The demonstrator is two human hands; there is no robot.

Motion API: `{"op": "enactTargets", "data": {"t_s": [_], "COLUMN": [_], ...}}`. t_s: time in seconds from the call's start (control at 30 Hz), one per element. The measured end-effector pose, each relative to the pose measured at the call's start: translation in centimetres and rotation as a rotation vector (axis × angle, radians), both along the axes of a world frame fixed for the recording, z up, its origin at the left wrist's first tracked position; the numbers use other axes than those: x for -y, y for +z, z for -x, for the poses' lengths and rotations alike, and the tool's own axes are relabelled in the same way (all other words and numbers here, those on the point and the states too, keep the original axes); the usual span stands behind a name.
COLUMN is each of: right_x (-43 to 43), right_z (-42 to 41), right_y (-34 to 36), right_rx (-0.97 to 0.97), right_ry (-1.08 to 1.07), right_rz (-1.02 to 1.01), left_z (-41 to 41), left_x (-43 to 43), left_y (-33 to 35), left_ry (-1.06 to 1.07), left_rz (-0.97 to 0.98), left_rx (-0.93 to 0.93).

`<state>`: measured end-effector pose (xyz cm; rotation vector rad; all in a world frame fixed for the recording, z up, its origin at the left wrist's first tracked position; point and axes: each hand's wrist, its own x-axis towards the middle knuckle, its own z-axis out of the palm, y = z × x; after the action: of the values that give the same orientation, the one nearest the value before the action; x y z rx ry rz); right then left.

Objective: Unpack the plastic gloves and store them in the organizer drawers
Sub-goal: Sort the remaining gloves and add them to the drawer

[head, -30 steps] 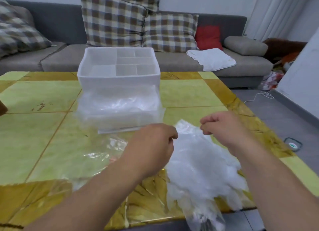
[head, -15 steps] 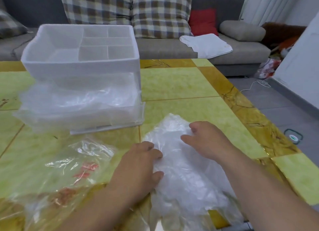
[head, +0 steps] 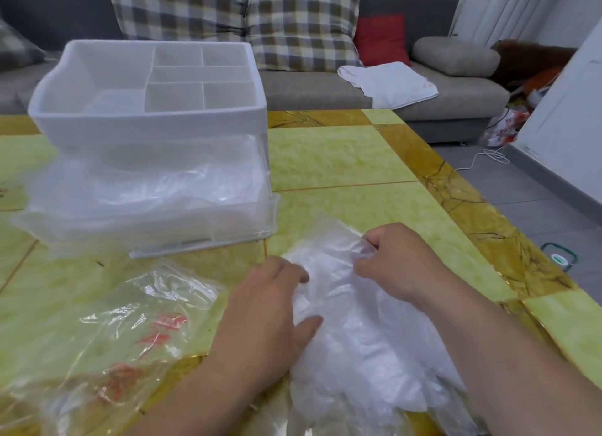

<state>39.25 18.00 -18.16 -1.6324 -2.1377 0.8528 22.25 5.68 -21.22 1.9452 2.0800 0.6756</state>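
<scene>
1. The plastic gloves (head: 358, 331) are laid as a flat, whitish, translucent stack on the desk (head: 342, 162), at its near edge, in front of and to the right of the organizer (head: 153, 116). The finger ends of the stack are directed toward the person, and the cuff end is directed away.
2. The left hand (head: 267, 318) is laid on the left side of the stack. Its fingers are only slightly bent and its thumb is spread across the film. Nothing is enclosed by it.
3. The right hand (head: 397, 259) is clenched at the far end of the stack. A fold of glove film is pinched between its curled fingers and thumb.
4. The two hands are near each other but are not in contact.
5. The organizer is a white unit placed on the desk to the far left. Its top is formed as an open tray divided into several compartments.
6. A translucent drawer (head: 146, 220) is drawn out at the base of the organizer. Crumpled clear film is seen in it; whether this is gloves cannot be told.
7. A clear bag (head: 123, 331) with red printing is spread on the desk to the left of the left hand.
8. A grey sofa (head: 312, 90) with checked cushions (head: 303, 25), a red cushion (head: 381, 38) and a white cloth (head: 387, 80) is located behind the desk.
</scene>
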Motion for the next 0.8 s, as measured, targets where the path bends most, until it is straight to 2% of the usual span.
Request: {"op": "enactTargets", "data": {"t_s": [0.1, 0.27, 0.4, 0.57, 0.7, 0.77, 0.8], "right_x": [1.3, 3.7, 4.4, 3.7, 3.0, 2.2, 1.6], "right_z": [-0.1, -0.3, -1.1, -1.5, -1.4, -1.8, -1.9], "right_y": [0.7, 1.1, 1.2, 1.4, 2.2, 3.3, 3.5], "right_rx": [0.010, 0.108, 0.126, -0.068, -0.019, -0.198, -0.302], "right_ry": [0.082, 0.311, 0.368, 0.193, 0.367, 0.427, 0.378], "right_rz": [-0.128, -0.245, -0.141, 0.039, 0.132, 0.296, 0.335], "left_z": [-0.1, 0.1, 0.2, -0.2, 0.1, 0.0, -0.1], "left_x": [-0.3, -0.7, -0.9, -0.7, -0.8, -0.8, -0.7], "left_y": [0.5, 0.8, 0.5, 0.6, 0.6, 0.7, 0.7], "left_ry": [0.117, 0.086, 0.040, 0.057, 0.089, 0.084, 0.084], "left_rz": [-0.099, -0.001, -0.014, 0.011, 0.011, 0.003, 0.001], "left_rx": [0.132, 0.255, 0.327, 0.339, 0.280, 0.267, 0.267]}}
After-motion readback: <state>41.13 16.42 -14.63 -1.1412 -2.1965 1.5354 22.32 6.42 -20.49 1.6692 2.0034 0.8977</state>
